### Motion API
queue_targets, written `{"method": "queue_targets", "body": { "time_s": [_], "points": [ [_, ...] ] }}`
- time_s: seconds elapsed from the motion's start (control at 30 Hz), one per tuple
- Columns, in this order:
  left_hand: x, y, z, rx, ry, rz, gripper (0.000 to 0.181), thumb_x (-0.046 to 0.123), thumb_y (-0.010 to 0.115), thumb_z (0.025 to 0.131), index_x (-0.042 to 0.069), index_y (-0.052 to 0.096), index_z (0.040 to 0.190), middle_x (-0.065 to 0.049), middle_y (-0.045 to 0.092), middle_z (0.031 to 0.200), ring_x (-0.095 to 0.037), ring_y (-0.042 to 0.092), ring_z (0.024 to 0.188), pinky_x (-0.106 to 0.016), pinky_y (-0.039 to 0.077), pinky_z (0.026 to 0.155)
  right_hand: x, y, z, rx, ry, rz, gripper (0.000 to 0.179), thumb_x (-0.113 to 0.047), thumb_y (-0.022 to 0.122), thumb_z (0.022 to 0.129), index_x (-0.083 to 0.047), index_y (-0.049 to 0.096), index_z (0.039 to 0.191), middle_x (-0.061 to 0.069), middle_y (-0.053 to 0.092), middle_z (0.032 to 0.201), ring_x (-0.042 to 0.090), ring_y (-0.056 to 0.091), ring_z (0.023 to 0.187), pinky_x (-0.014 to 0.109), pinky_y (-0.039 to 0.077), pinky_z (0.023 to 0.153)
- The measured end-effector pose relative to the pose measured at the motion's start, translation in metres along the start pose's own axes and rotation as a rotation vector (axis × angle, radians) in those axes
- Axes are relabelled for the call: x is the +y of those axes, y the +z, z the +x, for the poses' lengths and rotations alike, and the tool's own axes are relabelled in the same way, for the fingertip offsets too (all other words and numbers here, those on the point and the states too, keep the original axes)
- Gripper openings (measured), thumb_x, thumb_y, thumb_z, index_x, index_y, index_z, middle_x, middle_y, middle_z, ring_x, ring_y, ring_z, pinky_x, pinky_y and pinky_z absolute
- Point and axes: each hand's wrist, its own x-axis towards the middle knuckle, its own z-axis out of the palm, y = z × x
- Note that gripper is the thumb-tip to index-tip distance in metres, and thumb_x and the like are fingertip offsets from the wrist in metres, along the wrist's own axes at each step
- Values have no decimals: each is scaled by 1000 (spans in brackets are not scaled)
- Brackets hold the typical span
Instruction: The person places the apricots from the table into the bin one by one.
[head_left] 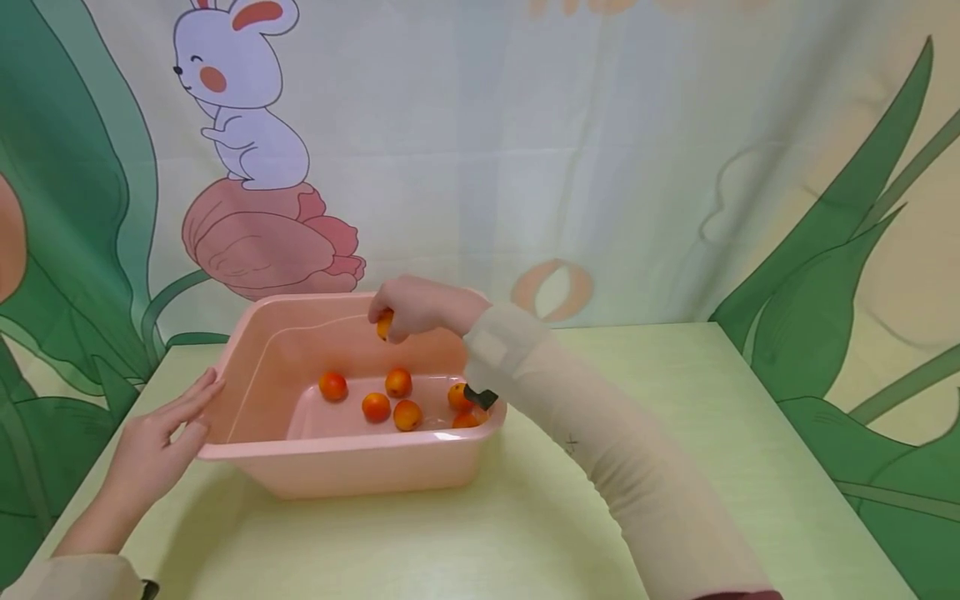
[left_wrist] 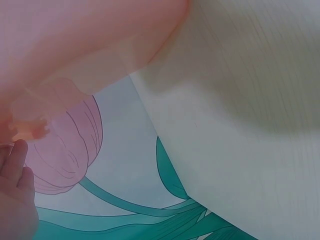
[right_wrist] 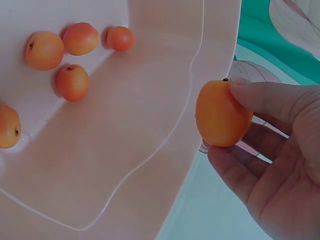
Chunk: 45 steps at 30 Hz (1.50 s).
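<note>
A pink plastic basin (head_left: 360, 471) stands on the table with several orange-red apricots inside, among them one apricot (head_left: 333, 386) at the left and another apricot (right_wrist: 73, 82) near the wall. Above the basin's far side, my right hand (head_left: 423, 307) pinches a single apricot (right_wrist: 222, 114) between thumb and fingers. My left hand (head_left: 161, 437) rests against the basin's left rim, its fingers fairly straight. Only part of that hand shows in the left wrist view, beneath the blurred basin (left_wrist: 100, 45). The right sleeve partly covers the apricots at the basin's right end.
The pale green table (head_left: 675, 400) extends to the right of the basin and in front of it. Behind it hangs a printed cloth (head_left: 465, 150) with a rabbit, flowers and leaves. A dark strap piece (head_left: 480, 397) shows at the right sleeve.
</note>
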Motion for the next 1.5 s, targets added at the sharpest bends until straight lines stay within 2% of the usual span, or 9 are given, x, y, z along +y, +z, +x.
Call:
{"method": "queue_targets", "body": {
  "time_s": [0.33, 0.47, 0.7, 1.0, 1.13, 1.27, 1.37, 1.5],
  "points": [
    [0, 1, -1, 22, 18, -14, 39, 9, 47, 86, 15, 53, 124, 33, 34, 127, 29, 25, 104, 7, 24, 73, 8, 8, 12, 12, 47, 44, 30, -8, 60, 80, -13, 62, 109, -1, 57, 95, 15, 48, 92, 20, 45, 76],
    [1, 0, -1, 18, 5, 3, 39, 11, 46, 87, 17, 52, 125, 31, 35, 128, 29, 24, 103, 7, 23, 73, 12, 11, 13, 18, 51, 70, 30, -9, 60, 80, -13, 61, 110, -2, 56, 96, 14, 47, 94, 21, 44, 79],
    [1, 0, -1, 21, -9, 5, 39, 12, 46, 87, 18, 53, 124, 27, 37, 129, 29, 24, 103, 7, 23, 73, 19, 18, 14, 10, 85, 171, 30, -8, 60, 80, -14, 61, 109, -3, 57, 96, 15, 48, 95, 23, 44, 81],
    [0, 0, 0, 9, -10, 3, 38, 12, 47, 87, 18, 53, 124, 33, 33, 127, 28, 25, 103, 7, 23, 73, 28, 26, 17, 14, 162, 289, 29, -5, 59, 79, -17, 61, 105, -4, 57, 98, 16, 48, 97, 28, 45, 82],
    [0, 0, 0, 1, -14, 2, 39, 12, 46, 87, 18, 52, 125, 33, 33, 127, 28, 24, 103, 7, 23, 73, 30, 30, 19, 19, 193, 298, 26, -6, 61, 79, -18, 60, 102, -3, 57, 97, 16, 49, 95, 27, 44, 81],
    [0, 0, 0, 4, -13, 2, 39, 11, 46, 87, 18, 52, 125, 32, 33, 128, 28, 25, 103, 7, 24, 73, 32, 35, 23, 32, 208, 307, 25, -6, 64, 77, -17, 61, 99, -1, 56, 93, 17, 49, 90, 25, 46, 75],
    [0, 0, 0, 14, -6, 1, 39, 11, 46, 86, 18, 53, 124, 32, 34, 128, 28, 25, 103, 7, 23, 73, 34, 39, 27, 35, 204, 276, 23, -5, 65, 76, -16, 63, 96, 1, 56, 88, 17, 49, 87, 23, 46, 69],
    [0, 0, 0, 15, -5, 1, 39, 11, 46, 87, 18, 53, 124, 32, 34, 128, 28, 25, 103, 7, 23, 73, 34, 43, 31, 38, 222, 214, 23, -6, 66, 75, -15, 65, 96, 0, 56, 87, 17, 50, 85, 22, 45, 68]
  ]
}}
